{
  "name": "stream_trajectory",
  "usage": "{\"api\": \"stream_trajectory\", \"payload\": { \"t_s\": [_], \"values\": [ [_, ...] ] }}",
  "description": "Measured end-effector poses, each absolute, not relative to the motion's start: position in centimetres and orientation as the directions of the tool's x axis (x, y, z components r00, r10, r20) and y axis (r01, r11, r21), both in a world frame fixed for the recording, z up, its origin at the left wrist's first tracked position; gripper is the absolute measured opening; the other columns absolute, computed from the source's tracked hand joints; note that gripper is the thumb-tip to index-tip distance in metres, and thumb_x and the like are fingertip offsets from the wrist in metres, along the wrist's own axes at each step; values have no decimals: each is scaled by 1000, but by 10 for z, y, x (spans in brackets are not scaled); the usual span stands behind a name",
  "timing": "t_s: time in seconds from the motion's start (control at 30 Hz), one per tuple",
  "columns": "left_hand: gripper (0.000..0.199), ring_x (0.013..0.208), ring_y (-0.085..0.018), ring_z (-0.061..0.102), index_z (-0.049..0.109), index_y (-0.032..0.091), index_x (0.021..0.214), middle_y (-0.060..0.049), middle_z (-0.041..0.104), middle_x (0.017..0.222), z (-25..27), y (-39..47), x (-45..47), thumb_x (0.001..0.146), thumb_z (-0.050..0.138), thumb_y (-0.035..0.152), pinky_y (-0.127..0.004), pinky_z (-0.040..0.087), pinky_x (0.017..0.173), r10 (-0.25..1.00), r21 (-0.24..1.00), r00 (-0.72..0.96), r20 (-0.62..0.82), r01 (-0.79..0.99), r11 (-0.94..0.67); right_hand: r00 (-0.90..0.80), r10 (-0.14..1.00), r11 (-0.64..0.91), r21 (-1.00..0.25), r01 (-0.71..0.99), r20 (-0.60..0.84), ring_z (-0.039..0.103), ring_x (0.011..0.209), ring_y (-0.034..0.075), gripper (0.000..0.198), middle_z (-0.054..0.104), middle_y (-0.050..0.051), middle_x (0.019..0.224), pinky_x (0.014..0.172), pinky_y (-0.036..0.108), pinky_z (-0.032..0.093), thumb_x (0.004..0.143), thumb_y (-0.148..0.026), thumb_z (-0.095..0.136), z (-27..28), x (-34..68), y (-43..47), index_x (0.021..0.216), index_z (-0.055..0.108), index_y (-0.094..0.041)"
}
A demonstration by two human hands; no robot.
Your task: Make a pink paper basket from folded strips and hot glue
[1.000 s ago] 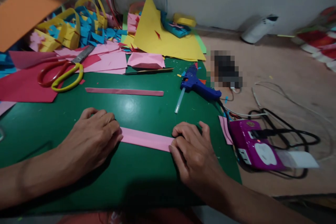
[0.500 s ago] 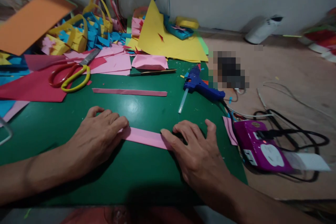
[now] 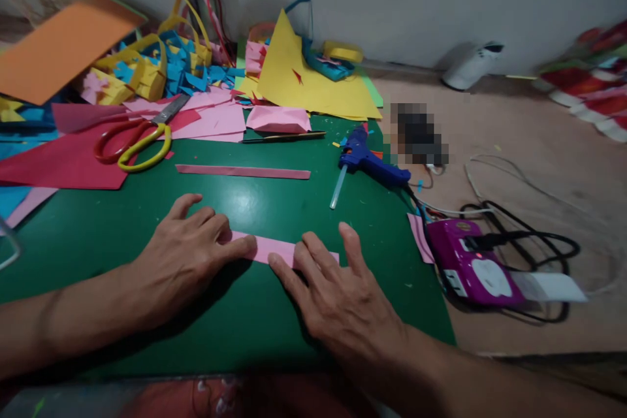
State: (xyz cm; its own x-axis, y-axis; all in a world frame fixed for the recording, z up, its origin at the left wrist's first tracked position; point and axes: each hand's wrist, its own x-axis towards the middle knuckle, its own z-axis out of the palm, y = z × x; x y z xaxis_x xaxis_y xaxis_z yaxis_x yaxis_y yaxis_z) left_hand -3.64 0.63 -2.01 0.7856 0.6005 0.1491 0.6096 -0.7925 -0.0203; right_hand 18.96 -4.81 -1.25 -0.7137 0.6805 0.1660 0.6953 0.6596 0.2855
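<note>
A folded pink paper strip [image 3: 267,249] lies across the green table top [image 3: 161,333] in front of me. My left hand [image 3: 191,248] is closed over its left end, the thumb pressed on top and the index finger raised. On the right part, my right hand [image 3: 328,281] holds the strip down, thumb at the near edge, middle fingers bent on the paper, one finger sticking up. The strip's left end is hidden under my left hand. Beyond both hands rests a narrower pink strip [image 3: 242,172], lying flat.
Scissors [image 3: 144,144] lie on red and pink paper at left. A blue glue gun [image 3: 369,160] with a glue stick sits at right, near a purple power strip [image 3: 470,261] and cables. Paper baskets [image 3: 151,75], yellow sheets [image 3: 313,91] and a thin pencil-like stick [image 3: 284,137] lie behind.
My right hand has slid left along the strip, so its right end now shows beyond the fingers. My left thumb has moved right onto the strip. The camera view has shifted slightly.
</note>
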Motion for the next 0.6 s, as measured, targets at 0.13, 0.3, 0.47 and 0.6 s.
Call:
{"api": "stream_trajectory", "payload": {
  "t_s": [0.13, 0.3, 0.47, 0.6],
  "values": [
    [24, 68, -21, 49, 54, 26, 97, -1, 55, 73, -28, 9, -40, 87, 37, 13, -51, 30, 89, 617, 0, 773, 146, 624, -782, -663, 732, 600, 312, 736, 158, 47, 109, 29, 34, 63, 12, 101, 93, 57, 28, 89, -12, 36, -13, 215, -64, 113, 60, -14],
    [18, 65, -18, 50, 52, 21, 83, -1, 59, 71, -36, 12, -42, 91, 36, 20, -44, 31, 86, 646, 42, 733, 213, 654, -756, -610, 772, 519, 375, 768, 182, 49, 106, 26, 40, 64, 11, 97, 95, 55, 26, 89, -4, 27, -15, 245, -81, 105, 62, -14],
    [17, 64, -16, 53, 51, 19, 80, 1, 60, 69, -35, 3, -33, 91, 39, 21, -35, 33, 78, 735, 197, 627, 259, 710, -676, -567, 792, 462, 384, 799, 227, 52, 101, 26, 36, 64, 10, 94, 93, 53, 28, 85, -1, 32, -2, 259, -75, 102, 61, -14],
    [11, 61, -14, 54, 51, 19, 82, 2, 61, 67, -37, -5, -21, 89, 43, 19, -32, 32, 73, 745, 251, 592, 308, 704, -664, -528, 751, 514, 150, 845, 396, 54, 94, 25, 31, 62, 11, 89, 88, 49, 30, 83, -3, 37, 20, 246, -56, 99, 61, -14]
  ]
}}
